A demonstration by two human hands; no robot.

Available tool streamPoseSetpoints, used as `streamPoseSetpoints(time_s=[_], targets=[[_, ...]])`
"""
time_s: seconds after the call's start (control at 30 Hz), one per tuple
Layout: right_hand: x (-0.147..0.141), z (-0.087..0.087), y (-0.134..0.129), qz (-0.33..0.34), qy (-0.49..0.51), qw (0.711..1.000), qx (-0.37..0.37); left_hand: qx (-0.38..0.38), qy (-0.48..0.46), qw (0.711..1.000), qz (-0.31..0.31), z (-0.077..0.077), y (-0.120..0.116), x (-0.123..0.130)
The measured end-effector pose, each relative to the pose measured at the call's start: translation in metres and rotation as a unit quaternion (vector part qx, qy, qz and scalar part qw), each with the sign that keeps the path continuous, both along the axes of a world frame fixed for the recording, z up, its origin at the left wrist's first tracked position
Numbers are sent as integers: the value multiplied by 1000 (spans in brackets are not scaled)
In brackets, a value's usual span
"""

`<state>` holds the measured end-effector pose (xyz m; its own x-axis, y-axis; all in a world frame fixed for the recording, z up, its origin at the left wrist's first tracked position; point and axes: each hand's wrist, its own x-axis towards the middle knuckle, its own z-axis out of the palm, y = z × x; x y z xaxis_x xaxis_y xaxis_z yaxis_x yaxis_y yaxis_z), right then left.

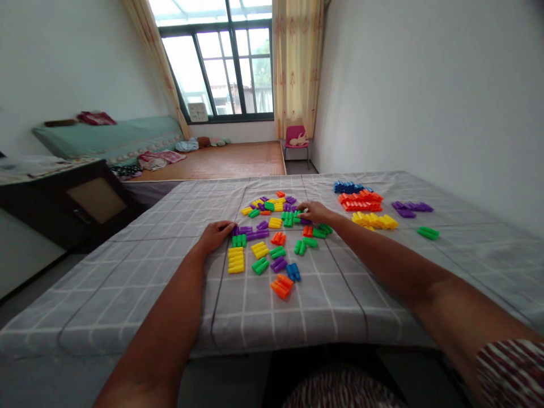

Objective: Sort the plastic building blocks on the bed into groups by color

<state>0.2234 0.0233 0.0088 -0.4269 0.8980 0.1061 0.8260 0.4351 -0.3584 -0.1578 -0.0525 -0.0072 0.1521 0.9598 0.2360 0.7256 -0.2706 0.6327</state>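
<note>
Ridged plastic building blocks in several colours lie scattered on the table. My left hand (216,237) rests at the left edge of the pile, its fingers drawn together on the end of a purple block (234,230). Just below that sits a green block (238,241), with a stack of yellow blocks (236,260) nearer me. On the pile's far right side, my right hand (315,212) has thumb and fingers pinched at a green block (297,216); the fingers partly hide it. Orange blocks (282,286) and a blue block (293,272) lie closest to me.
Sorted rows stand on the right: blue blocks (349,187), orange blocks (361,200), yellow blocks (374,221) and purple blocks (411,208), plus a lone green block (428,233). A grey checked cloth (148,272) covers the table. Behind are a bed (238,161) and a pink chair (296,136).
</note>
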Motion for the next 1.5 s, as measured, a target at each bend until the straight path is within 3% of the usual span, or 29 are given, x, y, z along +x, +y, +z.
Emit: streamPoseSetpoints(time_s=[0.13, 0.23, 0.37, 0.53, 0.63, 0.87, 1.1, 1.3, 1.5], targets=[[17, 12, -10, 16, 91, 995, 42, -5, 7, 1000, 2, 1, 0, 0], [58, 25, -25, 22, 146, 987, 70, 2, 24, 1000, 7, 1, 2, -2], [159, 41, -52, -35, 191, 980, 54, 5, 58, 998, 28, 2, 6, -5], [304, 50, -98, -141, 206, 965, -73, -15, 115, 992, 52, 1, 15, -9], [352, 44, -118, -148, 176, 967, -112, -25, 128, 990, 61, -1, 19, -12], [364, 27, -115, -81, 135, 979, -128, -8, 105, 991, 85, -4, 21, -13], [373, 24, -111, -55, 119, 981, -146, -1, 98, 992, 80, 2, 17, -7], [363, 16, -103, -66, 48, 991, -109, 0, 103, 992, 73, 4, 15, -6], [355, 2, -100, -120, 7, 991, -58, -6, 110, 992, 65, 4, 9, -1]])
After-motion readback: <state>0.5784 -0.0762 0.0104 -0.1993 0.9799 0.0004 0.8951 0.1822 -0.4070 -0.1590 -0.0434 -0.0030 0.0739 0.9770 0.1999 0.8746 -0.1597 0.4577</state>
